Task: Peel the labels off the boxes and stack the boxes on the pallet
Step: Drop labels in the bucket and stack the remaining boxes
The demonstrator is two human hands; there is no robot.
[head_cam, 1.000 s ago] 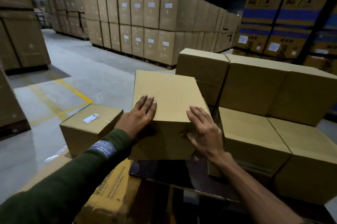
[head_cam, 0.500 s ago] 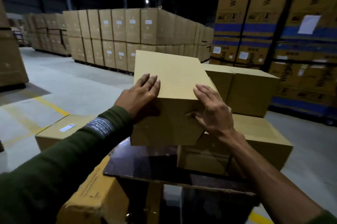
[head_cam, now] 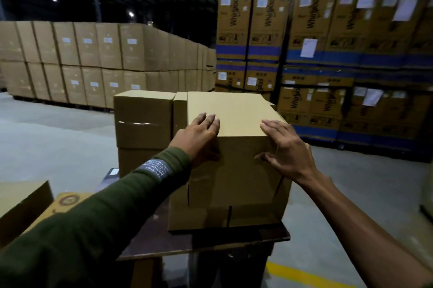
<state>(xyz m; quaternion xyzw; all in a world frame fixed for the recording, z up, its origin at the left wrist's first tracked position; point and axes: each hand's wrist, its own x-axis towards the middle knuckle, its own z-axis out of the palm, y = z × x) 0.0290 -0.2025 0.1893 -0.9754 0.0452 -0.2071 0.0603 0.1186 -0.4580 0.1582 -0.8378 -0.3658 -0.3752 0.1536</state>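
Observation:
A plain brown cardboard box (head_cam: 236,114) with no label showing sits on top of a lower box (head_cam: 234,194) on the dark pallet (head_cam: 178,238). My left hand (head_cam: 199,135) presses its near left corner, fingers straight across the top and palm on the side. My right hand (head_cam: 284,147) lies on the near right corner with fingers spread. To the left stands a taped box (head_cam: 143,119) stacked on another box (head_cam: 133,161).
Part of a brown box (head_cam: 21,205) shows at the lower left, beside a printed carton (head_cam: 68,201). Tall stacks of blue-banded appliance cartons (head_cam: 328,53) fill the right. Rows of brown cartons (head_cam: 93,63) line the back. A yellow floor line (head_cam: 304,273) runs below the pallet.
The box has moved forward and right onto the stack, and now rests on the lower box. My view has turned right; both hands stayed on its near corners.

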